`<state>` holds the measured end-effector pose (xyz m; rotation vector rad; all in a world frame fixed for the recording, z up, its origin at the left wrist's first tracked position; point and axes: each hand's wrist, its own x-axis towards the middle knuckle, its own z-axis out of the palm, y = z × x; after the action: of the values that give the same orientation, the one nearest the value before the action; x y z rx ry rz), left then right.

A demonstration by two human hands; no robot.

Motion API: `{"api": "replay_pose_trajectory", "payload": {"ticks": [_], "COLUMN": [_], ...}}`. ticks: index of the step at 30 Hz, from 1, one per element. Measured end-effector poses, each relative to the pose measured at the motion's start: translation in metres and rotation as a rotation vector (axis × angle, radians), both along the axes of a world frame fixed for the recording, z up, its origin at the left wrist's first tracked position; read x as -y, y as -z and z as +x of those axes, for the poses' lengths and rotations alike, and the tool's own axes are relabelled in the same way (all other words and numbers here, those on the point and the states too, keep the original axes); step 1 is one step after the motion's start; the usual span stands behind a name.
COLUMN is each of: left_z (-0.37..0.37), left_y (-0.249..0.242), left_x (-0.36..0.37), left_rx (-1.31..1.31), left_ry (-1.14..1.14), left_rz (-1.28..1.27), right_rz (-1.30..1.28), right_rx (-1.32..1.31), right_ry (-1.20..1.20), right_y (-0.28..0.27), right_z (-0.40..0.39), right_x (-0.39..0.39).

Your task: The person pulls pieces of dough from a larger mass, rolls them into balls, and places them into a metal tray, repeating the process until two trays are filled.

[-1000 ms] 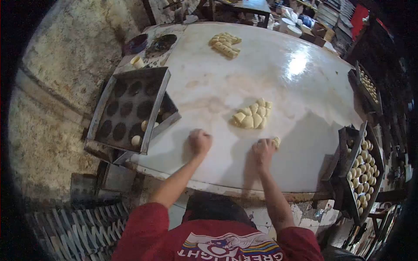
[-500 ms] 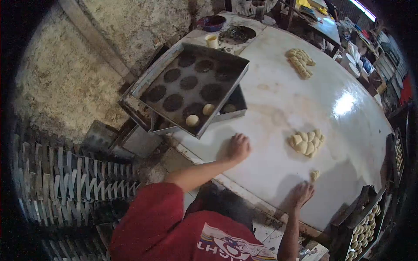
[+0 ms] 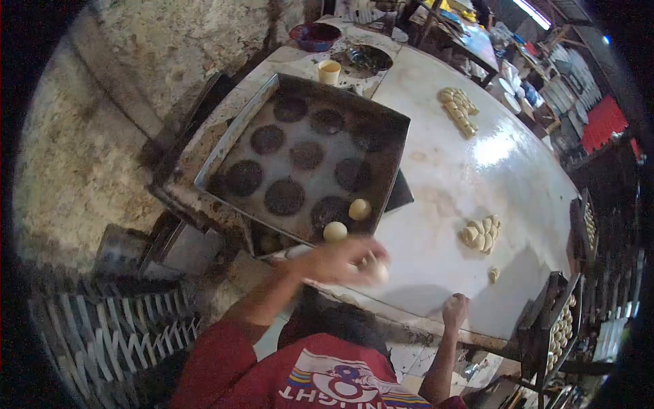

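Left hand point(image 3: 344, 261): raised in front of the body, blurred, fingers curled around something pale at the fingertips. Left forearm bare, angled up from a red sleeve at lower left. Right hand point(image 3: 455, 310): lower, closed into a loose fist, knuckles up. Right forearm bare, nearly upright, rising from the lower edge of view.
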<state>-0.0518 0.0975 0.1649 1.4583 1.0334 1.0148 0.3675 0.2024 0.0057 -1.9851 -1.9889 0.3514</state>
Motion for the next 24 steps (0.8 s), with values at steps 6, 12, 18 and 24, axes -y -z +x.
{"api": "replay_pose_trajectory", "payload": {"ticks": [6,12,18,24], "left_z": [-0.092,-0.064,0.042,0.202], "left_y": [0.040,-0.019,0.028,0.141], "left_x": [-0.011,0.015,-0.006,-0.104], "left_rx": [-0.852,-0.357,0.538,-0.260], "left_ry": [-0.285,-0.173,0.775,-0.249], "left_rz": [-0.304,-0.053,-0.224,-0.324], "right_rz": [-0.556,0.279,0.461,0.229], "right_rx": [-1.036,-0.714,-0.593,-0.491], "right_ry": [-0.397,-0.596,-0.457,0.051], "right_y": [-0.093,-0.155,-0.111,0.017], "right_z": [-0.179,-0.346,-0.275,-0.004], "right_x": [-0.013,-0.038,-0.073,-0.047]}}
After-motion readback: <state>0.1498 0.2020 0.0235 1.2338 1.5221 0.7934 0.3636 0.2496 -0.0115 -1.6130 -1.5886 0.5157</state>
